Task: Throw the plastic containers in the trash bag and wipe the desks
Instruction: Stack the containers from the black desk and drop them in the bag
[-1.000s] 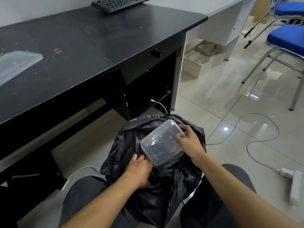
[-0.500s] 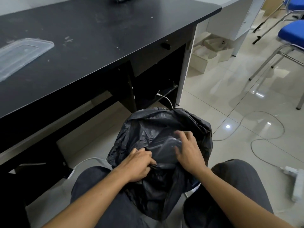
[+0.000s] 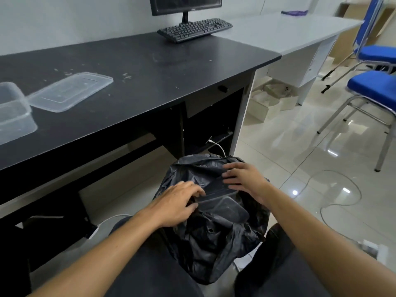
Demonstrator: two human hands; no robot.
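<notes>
1 clear tub (image 3: 222, 207) lies inside the black trash bag (image 3: 214, 239) between the knees. The left hand (image 3: 177, 204) pinches the bag's rim; the right hand (image 3: 242, 179) hovers loose and empty. On the black table (image 3: 150, 67) wait 1 tub (image 3: 14, 112) and 1 lid (image 3: 70, 91): light, thin, a bit slippery. Hold each by its edge. The keyboard (image 3: 195, 28) sits well apart.

Black desk (image 3: 150, 67): top dusty, with scattered crumbs. On it, at the left edge, a clear plastic container (image 3: 12, 112); touching it, a flat clear lid (image 3: 70, 91); at the back, a black keyboard (image 3: 195, 28) and a monitor (image 3: 186, 5) on its stand.
Grey desk (image 3: 285, 31), adjoining on the right: a purple item at the far edge, too small to identify.
Tiled floor (image 3: 289, 146): glossy; white cable (image 3: 334, 202) looping, two blue chairs (image 3: 372, 82).
</notes>
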